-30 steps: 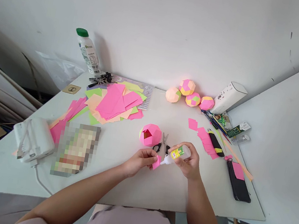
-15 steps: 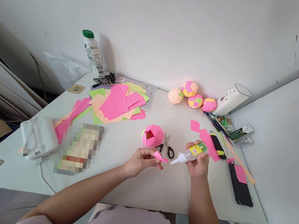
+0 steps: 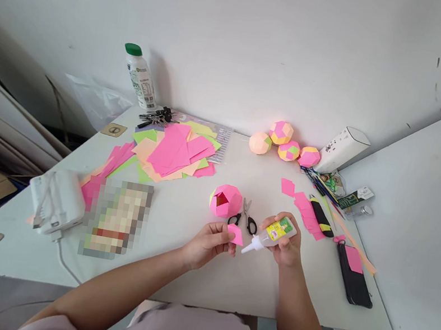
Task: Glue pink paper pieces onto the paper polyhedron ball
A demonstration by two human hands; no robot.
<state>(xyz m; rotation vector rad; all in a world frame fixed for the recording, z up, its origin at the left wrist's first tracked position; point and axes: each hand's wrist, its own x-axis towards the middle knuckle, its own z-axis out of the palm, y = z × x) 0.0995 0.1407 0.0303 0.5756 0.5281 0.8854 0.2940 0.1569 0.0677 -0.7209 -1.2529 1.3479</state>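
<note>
My left hand [image 3: 209,245] pinches a small pink paper piece [image 3: 236,235] above the near middle of the table. Just to its right, my right hand [image 3: 286,245] is wrapped round a clear glue bottle [image 3: 277,231] with a yellow and green label. The bottle's white nozzle points down and left, close to the paper but apart from it. Beyond my left hand sits a pink faceted paper ball [image 3: 226,201] with an opening in its front. Black-handled scissors [image 3: 244,215] lie beside the ball with their blades spread.
A heap of coloured paper [image 3: 172,151] lies back left, near a white bottle [image 3: 141,80]. Several finished paper balls [image 3: 281,133] stand by the wall. Pink pieces [image 3: 306,213], a cutter [image 3: 320,214] and a black pouch [image 3: 354,279] are at right; a white power bank [image 3: 63,200] is at left.
The pink piece has turned so that its flat face shows. My right hand has moved slightly left and down with the glue bottle, whose nozzle now sits lower.
</note>
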